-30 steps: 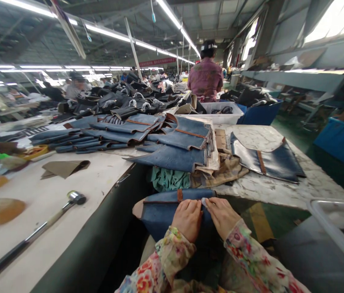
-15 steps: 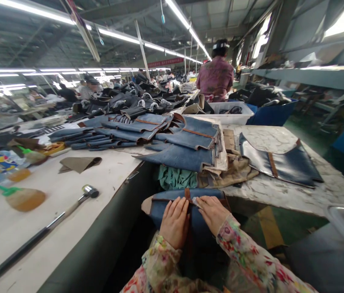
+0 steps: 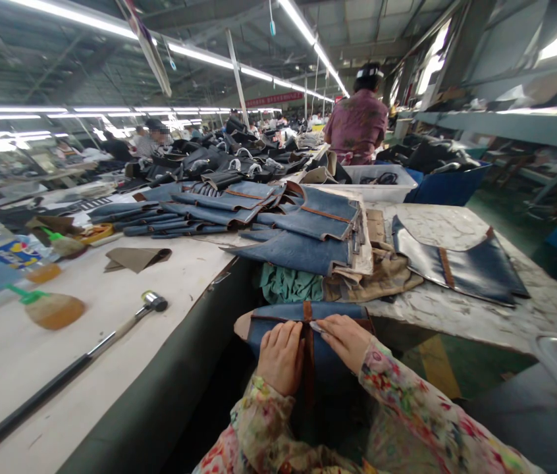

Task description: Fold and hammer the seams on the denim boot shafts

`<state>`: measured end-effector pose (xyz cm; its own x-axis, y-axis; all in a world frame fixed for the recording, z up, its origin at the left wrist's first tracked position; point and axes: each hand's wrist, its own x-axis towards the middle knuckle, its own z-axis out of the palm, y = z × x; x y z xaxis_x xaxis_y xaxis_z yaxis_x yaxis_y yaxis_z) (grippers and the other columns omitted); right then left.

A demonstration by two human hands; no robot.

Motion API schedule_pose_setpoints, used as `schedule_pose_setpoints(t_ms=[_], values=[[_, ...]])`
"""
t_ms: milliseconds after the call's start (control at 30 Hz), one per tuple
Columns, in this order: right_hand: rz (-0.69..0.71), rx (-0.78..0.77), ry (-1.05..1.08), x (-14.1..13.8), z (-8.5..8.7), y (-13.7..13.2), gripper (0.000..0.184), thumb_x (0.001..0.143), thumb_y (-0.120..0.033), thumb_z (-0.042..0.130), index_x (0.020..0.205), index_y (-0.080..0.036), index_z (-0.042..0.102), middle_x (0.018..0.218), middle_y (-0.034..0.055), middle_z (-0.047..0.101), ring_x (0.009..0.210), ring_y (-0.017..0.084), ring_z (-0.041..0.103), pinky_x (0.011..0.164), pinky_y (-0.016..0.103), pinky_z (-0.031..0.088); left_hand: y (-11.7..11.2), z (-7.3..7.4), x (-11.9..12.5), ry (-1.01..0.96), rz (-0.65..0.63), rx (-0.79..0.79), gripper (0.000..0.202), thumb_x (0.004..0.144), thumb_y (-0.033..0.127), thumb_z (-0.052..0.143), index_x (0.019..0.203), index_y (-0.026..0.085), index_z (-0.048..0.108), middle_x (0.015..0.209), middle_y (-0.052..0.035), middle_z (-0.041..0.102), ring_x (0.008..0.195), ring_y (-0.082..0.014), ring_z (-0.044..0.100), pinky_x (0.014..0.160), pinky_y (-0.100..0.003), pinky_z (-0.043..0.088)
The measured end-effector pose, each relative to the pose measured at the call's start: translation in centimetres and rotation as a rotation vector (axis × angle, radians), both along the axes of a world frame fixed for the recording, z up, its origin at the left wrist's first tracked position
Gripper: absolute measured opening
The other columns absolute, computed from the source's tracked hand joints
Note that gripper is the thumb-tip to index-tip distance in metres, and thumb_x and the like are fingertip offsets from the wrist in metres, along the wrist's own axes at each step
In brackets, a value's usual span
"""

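A blue leather panel [image 3: 278, 311] with brown strips and a pale bare corner lies in front of me against the table edge. My left hand [image 3: 282, 355] rests on it, fingers together and curled over its brown seam left of the upright brown strap [image 3: 308, 349]; the thumb is hidden. Just right of that strap, my right hand [image 3: 345, 339] pinches a small pale, shiny piece [image 3: 316, 326], its tip against the seam. I cannot make out what kind of thing the piece is. The panel's lower part falls into shadow.
Blue leather panels [image 3: 303, 243] are stacked ahead, above green cloth [image 3: 291, 284]. Another panel [image 3: 456, 263] lies to the right. On the left table are a hammer [image 3: 153, 301], a glue bottle [image 3: 56, 309] and a folded brown scrap [image 3: 137, 259]. A person [image 3: 357, 125] sits beyond a white bin [image 3: 382, 187].
My view has shifted slightly, so the scene sits a little to the right. Both hands stay on the panel, with slightly more strap showing between them.
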<state>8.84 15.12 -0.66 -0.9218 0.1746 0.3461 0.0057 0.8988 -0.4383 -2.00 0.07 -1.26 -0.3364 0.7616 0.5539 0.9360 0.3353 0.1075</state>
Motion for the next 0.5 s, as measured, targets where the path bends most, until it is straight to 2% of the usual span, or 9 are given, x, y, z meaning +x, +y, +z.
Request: schedule_pose_setpoints(t_ms=[133, 200, 333, 500], values=[[0.024, -0.045, -0.030, -0.7, -0.1, 0.9, 0.030, 0.083, -0.018, 0.040, 0.107, -0.015, 0.058, 0.092, 0.0070, 0.058, 0.086, 0.018, 0.051, 0.080, 0.032, 0.043, 1.1, 0.7, -0.5, -0.091, 0.028, -0.052, 0.022, 0.085, 0.023, 0.037, 0.094, 0.019, 0.056, 0.092, -0.0047, 0.060, 0.089, -0.0190, 0.052, 0.075, -0.033, 0.038], [0.060, -0.056, -0.077, -1.1, 0.2, 1.4, 0.029, 0.083, -0.018, 0.040, 0.105, -0.016, 0.059, 0.091, 0.0068, 0.058, 0.085, 0.017, 0.052, 0.080, 0.031, 0.043, 1.5, 0.8, -0.6, -0.109, 0.010, -0.085, 0.019, 0.085, 0.023, 0.039, 0.093, 0.021, 0.056, 0.090, -0.0033, 0.060, 0.087, -0.0189, 0.051, 0.074, -0.034, 0.037], [0.131, -0.008, -0.190, -1.5, 1.0, 1.8, 0.028, 0.083, -0.020, 0.042, 0.103, -0.017, 0.060, 0.087, 0.0060, 0.057, 0.083, 0.017, 0.052, 0.078, 0.030, 0.042, 1.6, 0.7, -0.6, -0.095, -0.057, -0.085, 0.019, 0.082, 0.021, 0.043, 0.097, 0.023, 0.055, 0.092, -0.0011, 0.060, 0.092, -0.0189, 0.050, 0.081, -0.037, 0.033], [0.053, 0.033, -0.159, -1.2, 0.8, 0.9, 0.028, 0.083, -0.019, 0.041, 0.106, -0.015, 0.057, 0.094, 0.0076, 0.056, 0.088, 0.018, 0.048, 0.082, 0.033, 0.041, 1.2, 0.2, -0.6, -0.041, -0.121, -0.090, 0.023, 0.081, 0.017, 0.043, 0.100, 0.020, 0.055, 0.102, -0.0018, 0.059, 0.099, -0.0181, 0.048, 0.090, -0.036, 0.031]])
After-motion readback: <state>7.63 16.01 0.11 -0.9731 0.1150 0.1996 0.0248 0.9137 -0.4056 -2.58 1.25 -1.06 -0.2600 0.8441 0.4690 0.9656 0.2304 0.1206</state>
